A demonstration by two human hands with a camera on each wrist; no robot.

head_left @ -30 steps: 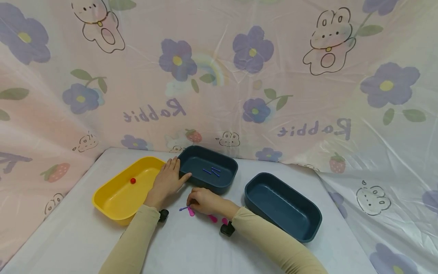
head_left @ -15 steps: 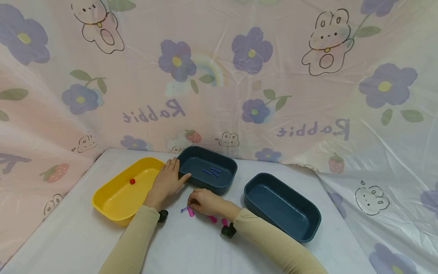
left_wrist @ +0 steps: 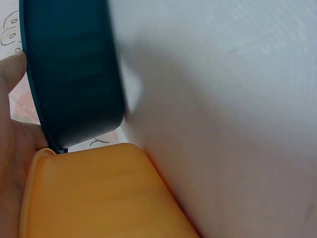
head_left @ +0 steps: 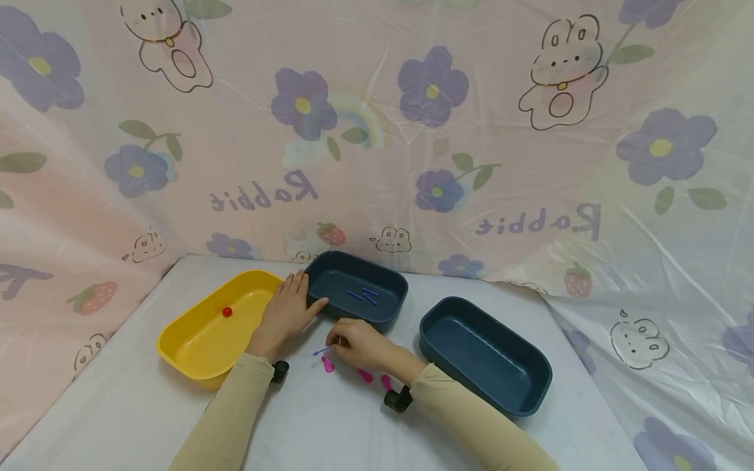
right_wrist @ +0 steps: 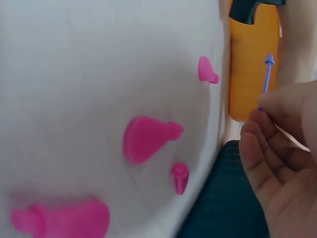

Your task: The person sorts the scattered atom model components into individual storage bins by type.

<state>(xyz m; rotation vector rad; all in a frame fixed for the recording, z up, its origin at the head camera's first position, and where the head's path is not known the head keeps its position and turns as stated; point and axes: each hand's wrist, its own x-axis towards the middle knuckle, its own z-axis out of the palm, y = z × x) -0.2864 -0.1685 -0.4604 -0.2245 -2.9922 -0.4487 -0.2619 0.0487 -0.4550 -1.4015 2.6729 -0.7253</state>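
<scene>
My right hand (head_left: 360, 343) pinches a thin purple plastic stick (right_wrist: 268, 74) between thumb and fingertips. The stick has a small collared, pointed tip and sticks out to the left, above the white table. Just below lies a pink paddle-shaped piece (head_left: 328, 366), with other pink pieces (head_left: 365, 376) near the wrist. My left hand (head_left: 285, 318) rests with extended fingers on the left end of a dark blue bin (head_left: 330, 271), also over the edge of a yellow bin (head_left: 194, 343). Several purple sticks (head_left: 370, 297) lie inside that dark bin.
A red ball (head_left: 227, 312) sits in the yellow bin. To the right stands a second dark blue bin (head_left: 489, 353), close to the right forearm. A printed curtain (head_left: 365, 163) hangs behind the table (head_left: 318, 425).
My right hand has lifted slightly from beside the left pink piece, with the purple stick in its fingers. The left hand stays in place.
</scene>
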